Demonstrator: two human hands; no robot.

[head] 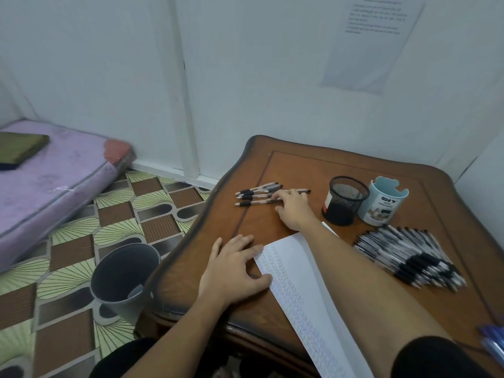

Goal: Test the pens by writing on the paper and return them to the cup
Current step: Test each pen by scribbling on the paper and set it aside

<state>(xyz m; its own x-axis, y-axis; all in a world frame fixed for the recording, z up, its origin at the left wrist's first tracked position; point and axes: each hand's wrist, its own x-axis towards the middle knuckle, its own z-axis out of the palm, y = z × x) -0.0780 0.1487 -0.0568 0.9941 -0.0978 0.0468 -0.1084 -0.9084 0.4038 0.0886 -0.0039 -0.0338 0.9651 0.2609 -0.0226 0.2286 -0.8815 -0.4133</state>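
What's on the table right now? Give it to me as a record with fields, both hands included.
left hand: flat, fingers resting on the left edge of the paper
right hand: stretched forward, fingers touching the small group of pens
paper: white sheet with rows of small writing
cups: black mesh cup and light blue cup, side by side beyond the paper
large pen pile: on the table, right of the paper
floor: grey bin beside the table

A purple mattress (54, 181) is lying on the patterned floor (117, 219) at far left, a dark green slab (19, 150) resting on it; a grey bin (120, 309) is standing just left of the wooden table (300, 165), and a printed sheet (371, 45) is hanging on the far wall
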